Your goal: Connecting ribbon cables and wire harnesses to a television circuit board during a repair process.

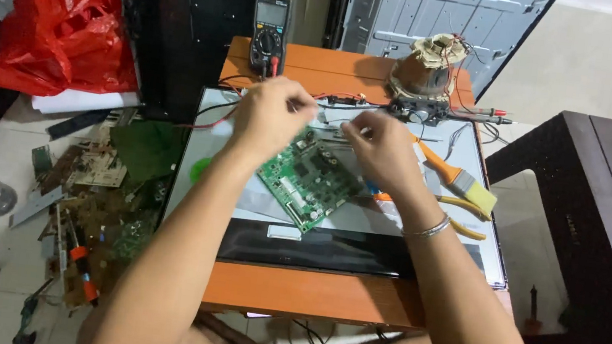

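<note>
Both hands are up over the bench [322,301] now, hovering just above the green board [309,180], which lies tilted on the pale panel [205,145] in the middle of the scene. The left hand [270,114] sits at the board's far left corner, fingers curled in together, though what they pinch is too small to tell. The right hand [381,151] is just right of it, over the board's far right edge, fingers bent and drawn close too; whether that grip is clamped on anything, I cannot tell. The two hands are near each other, with thin wires [337,99] running just beyond them. A bracelet [428,228] shows on the right wrist. To the right of the right hand lies a brush [459,178] with an orange handle, and pliers [462,217] just nearer. At the far edge stands a multimeter [269,29], with a wound coil [427,67] to its right. Far left, a red bag [62,21]; scrap boards [87,208] litter the floor on the left.
</note>
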